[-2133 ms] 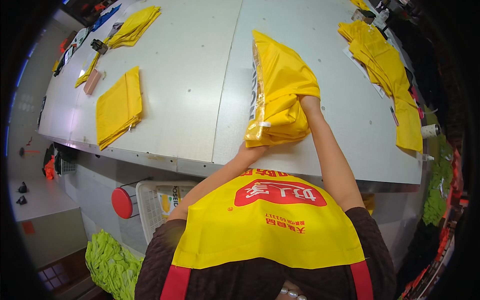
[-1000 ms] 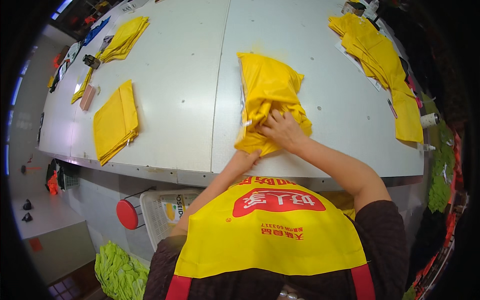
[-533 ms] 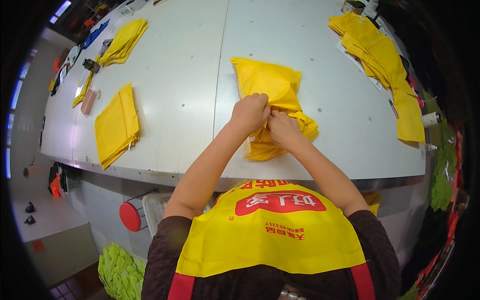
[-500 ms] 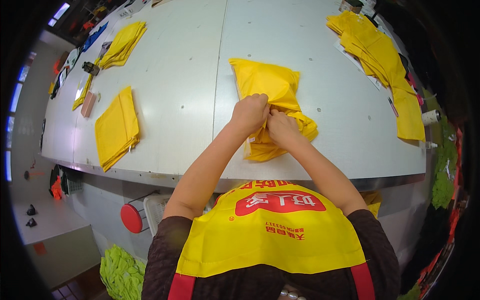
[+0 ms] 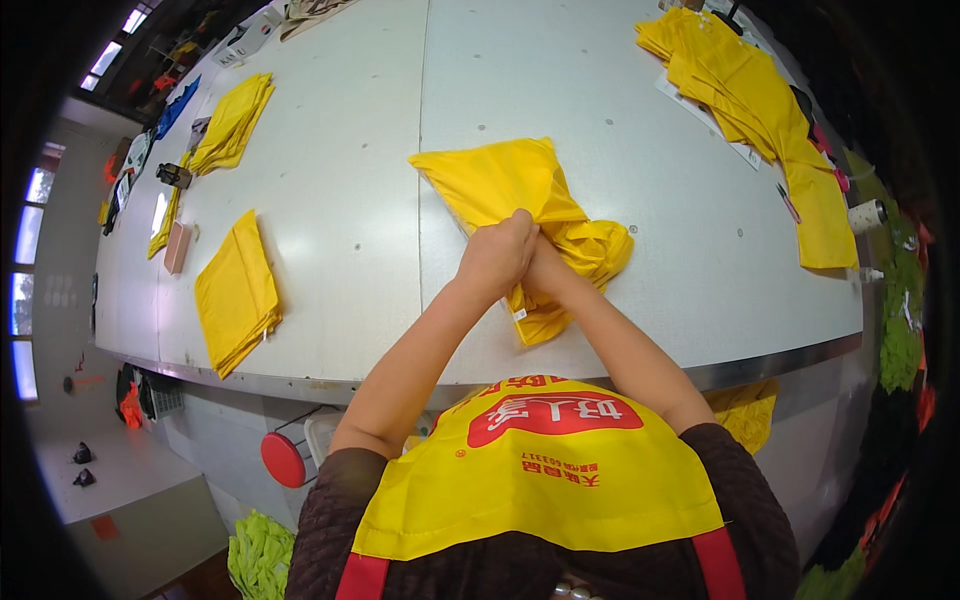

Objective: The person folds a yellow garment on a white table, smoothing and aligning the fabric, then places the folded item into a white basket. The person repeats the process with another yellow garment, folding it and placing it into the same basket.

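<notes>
A piece of thin yellow cloth [image 5: 500, 180] lies on the pale table in front of me, its far part spread fairly flat. The near part is crumpled, with a small white tag at its lower left edge. My left hand [image 5: 500, 252] is closed in a fist on the cloth's gathered middle. Pressed against it from the right, my right hand [image 5: 545, 272] also meets the bunched cloth. Most of its fingers are hidden behind the left hand and in the folds.
A yellow folded stack [image 5: 238, 295] lies left, with another folded pile [image 5: 235, 122] beyond it. Long yellow cloths [image 5: 735, 95] overlap at the right, near a white thread cone [image 5: 866, 216]. A red stool [image 5: 283, 459] stands below the table's near edge [image 5: 330, 384].
Both hands have drawn together, and the right hand has slid behind the left. The cloth's middle is gathered more tightly, and its near part has narrowed. The whole view has shifted slightly.
</notes>
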Demonstrator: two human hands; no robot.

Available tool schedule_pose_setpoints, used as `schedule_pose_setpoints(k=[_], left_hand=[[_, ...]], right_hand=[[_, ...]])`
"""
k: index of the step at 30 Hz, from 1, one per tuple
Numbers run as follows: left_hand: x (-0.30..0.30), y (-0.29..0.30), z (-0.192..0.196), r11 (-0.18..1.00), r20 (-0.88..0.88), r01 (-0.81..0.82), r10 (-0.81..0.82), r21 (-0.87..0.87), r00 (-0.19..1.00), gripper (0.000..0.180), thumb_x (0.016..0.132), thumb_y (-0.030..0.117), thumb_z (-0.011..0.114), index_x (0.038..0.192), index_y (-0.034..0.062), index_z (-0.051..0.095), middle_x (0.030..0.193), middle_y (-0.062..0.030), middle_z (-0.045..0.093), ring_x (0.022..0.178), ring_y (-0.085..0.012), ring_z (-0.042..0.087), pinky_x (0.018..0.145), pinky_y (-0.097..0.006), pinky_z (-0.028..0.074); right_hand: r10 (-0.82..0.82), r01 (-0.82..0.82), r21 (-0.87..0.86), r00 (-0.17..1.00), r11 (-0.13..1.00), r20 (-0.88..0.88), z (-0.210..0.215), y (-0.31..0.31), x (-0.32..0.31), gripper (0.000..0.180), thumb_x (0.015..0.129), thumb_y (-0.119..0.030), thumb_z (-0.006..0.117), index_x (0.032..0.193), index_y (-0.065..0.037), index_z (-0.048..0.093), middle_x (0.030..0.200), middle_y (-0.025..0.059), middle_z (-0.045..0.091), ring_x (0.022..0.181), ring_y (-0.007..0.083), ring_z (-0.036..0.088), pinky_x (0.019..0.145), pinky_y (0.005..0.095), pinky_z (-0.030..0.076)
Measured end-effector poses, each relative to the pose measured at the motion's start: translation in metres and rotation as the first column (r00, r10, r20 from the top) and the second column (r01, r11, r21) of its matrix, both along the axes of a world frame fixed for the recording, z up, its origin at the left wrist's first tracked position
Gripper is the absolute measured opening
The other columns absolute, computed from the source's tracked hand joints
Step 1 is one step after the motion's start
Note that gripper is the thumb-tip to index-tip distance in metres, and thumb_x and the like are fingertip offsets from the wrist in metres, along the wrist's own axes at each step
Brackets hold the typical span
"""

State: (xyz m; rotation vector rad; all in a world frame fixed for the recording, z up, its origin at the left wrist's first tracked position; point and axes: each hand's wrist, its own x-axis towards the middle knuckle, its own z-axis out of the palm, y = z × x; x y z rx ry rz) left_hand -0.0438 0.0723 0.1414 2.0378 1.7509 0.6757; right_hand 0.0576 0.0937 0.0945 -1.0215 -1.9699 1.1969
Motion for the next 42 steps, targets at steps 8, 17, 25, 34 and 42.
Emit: schedule_pose_setpoints(k=[8,17,25,34,42], left_hand=[[0.015,-0.007,-0.026,0.995,-0.014,0.007,-0.006,0.095,1.0,0.014,0.083,0.015,0.055,0.078,0.0039,0.048,0.067,-0.0167,0.057,0.062,-0.0376,0.057,0.054,-0.044,0.046],[0.042,0.029,-0.013,0.987,-0.258,-0.142,0.158,0.078,0.953,0.008,0.079,0.014,0.054,0.079,0.0067,0.05,0.068,-0.0124,0.059,0.066,-0.0316,0.061,0.055,-0.041,0.05],[0.032,0.004,-0.001,0.991,0.14,0.129,-0.126,-0.013,0.982,0.023,0.086,0.023,0.053,0.075,0.0021,0.052,0.063,-0.0216,0.057,0.058,-0.0413,0.056,0.056,-0.049,0.045],[0.031,0.015,-0.014,0.992,0.149,0.117,-0.108,-0.051,0.983,0.026,0.087,0.025,0.054,0.073,0.0029,0.052,0.061,-0.0194,0.057,0.057,-0.0392,0.056,0.053,-0.046,0.045],[0.025,0.009,-0.016,0.987,0.214,0.155,-0.162,0.052,0.963,0.026,0.087,0.023,0.055,0.07,0.0037,0.049,0.059,-0.0176,0.056,0.055,-0.0361,0.056,0.05,-0.043,0.045]], right_hand=[[0.056,-0.054,0.06,0.998,0.997,-0.03,-0.005,-0.009,-0.003,0.019,0.083,-0.02,0.055,0.096,-0.007,0.059,0.1,0.0164,0.061,0.094,0.0267,0.058,0.081,0.0361,0.046],[0.05,-0.054,0.057,0.996,0.997,0.071,-0.008,0.004,0.004,0.018,0.082,-0.02,0.056,0.094,-0.008,0.059,0.1,0.0154,0.061,0.094,0.0262,0.057,0.082,0.0355,0.045],[-0.086,0.076,0.079,0.986,0.994,0.142,-0.009,0.077,0.005,0.017,0.081,-0.021,0.057,0.093,-0.008,0.058,0.099,0.0145,0.061,0.094,0.0258,0.057,0.083,0.035,0.044],[-0.158,0.139,0.103,0.967,0.985,0.2,-0.034,0.093,-0.002,0.016,0.08,-0.021,0.057,0.091,-0.009,0.058,0.098,0.0135,0.06,0.094,0.0253,0.056,0.085,0.0344,0.043],[-0.181,0.154,0.137,0.96,0.979,0.214,-0.039,0.117,-0.008,0.016,0.079,-0.021,0.058,0.09,-0.009,0.058,0.098,0.0126,0.06,0.094,0.0249,0.055,0.086,0.0338,0.042]])
